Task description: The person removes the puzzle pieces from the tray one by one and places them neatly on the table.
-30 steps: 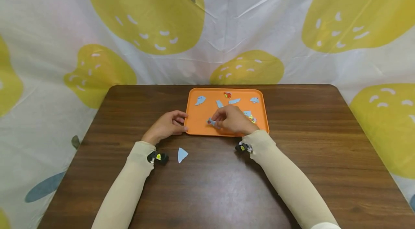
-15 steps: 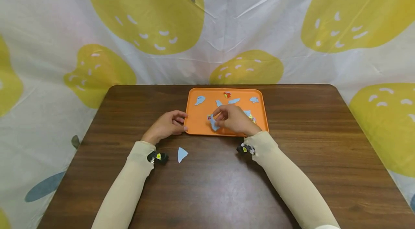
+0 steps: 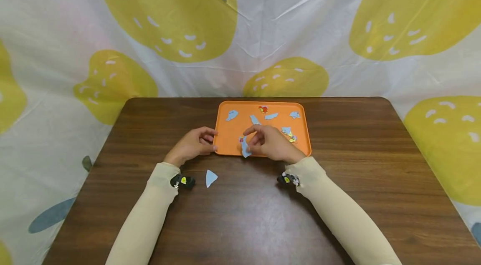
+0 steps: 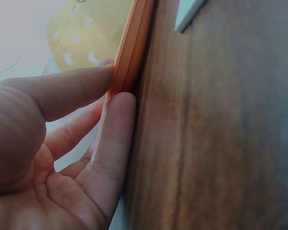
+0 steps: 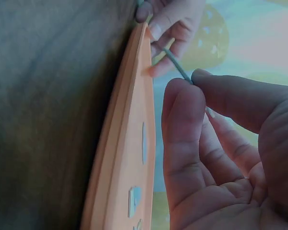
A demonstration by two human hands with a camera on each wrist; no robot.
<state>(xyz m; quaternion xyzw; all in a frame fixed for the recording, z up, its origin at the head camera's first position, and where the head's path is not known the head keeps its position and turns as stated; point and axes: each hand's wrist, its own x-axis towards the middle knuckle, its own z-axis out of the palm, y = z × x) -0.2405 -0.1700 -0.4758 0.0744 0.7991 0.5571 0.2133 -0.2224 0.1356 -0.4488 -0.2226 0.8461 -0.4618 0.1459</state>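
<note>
In the head view, my right hand pinches a pale blue puzzle piece between thumb and fingers, over the near edge of an orange tray. The right wrist view shows the puzzle piece edge-on, as a thin slab tilted between the fingertips. My left hand holds the tray's left edge near its front corner. In the left wrist view, the thumb and a finger of my left hand touch the tray rim. A small patch with a red print shows beside the held piece.
Several other puzzle pieces lie apart in the tray, including a blue one, a red one and a yellow-and-blue cluster. A pale triangular piece lies on the brown table. A fruit-print cloth hangs behind.
My right hand has raised the blue puzzle piece from near the tray surface and turned it more upright, drawing slightly towards the near edge. The left hand stays put.
</note>
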